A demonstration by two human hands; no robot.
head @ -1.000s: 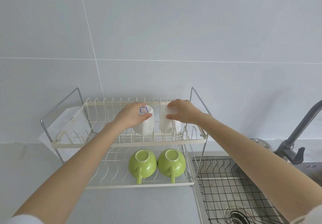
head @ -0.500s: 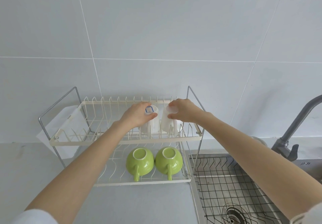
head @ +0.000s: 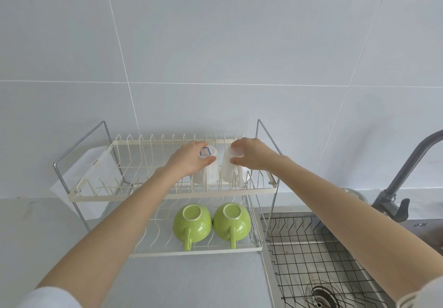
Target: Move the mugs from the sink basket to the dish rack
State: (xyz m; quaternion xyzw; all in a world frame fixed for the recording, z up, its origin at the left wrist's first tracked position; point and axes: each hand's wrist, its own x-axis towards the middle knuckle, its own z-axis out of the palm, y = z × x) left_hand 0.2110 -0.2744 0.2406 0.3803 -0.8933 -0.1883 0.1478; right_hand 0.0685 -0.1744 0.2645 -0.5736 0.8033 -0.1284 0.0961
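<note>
Two white mugs stand upside down on the upper tier of the cream wire dish rack (head: 167, 193). My left hand (head: 189, 159) grips the base of the left white mug (head: 211, 172), which carries a blue-edged label. My right hand (head: 251, 154) grips the base of the right white mug (head: 231, 171). Both mugs rest among the rack's prongs, handles toward me. On the lower tier two green mugs (head: 193, 223) (head: 232, 221) sit upside down, handles toward me. The black wire sink basket (head: 309, 243) at the right holds no mugs.
A grey faucet (head: 405, 180) rises at the right behind the steel sink, whose drain (head: 320, 294) shows through the basket. A white sheet (head: 79, 180) hangs at the rack's left end. Grey counter lies in front; the tiled wall stands behind.
The view has shifted a little. Both hands have stayed on the white mugs, which have settled lower among the upper tier's prongs.
</note>
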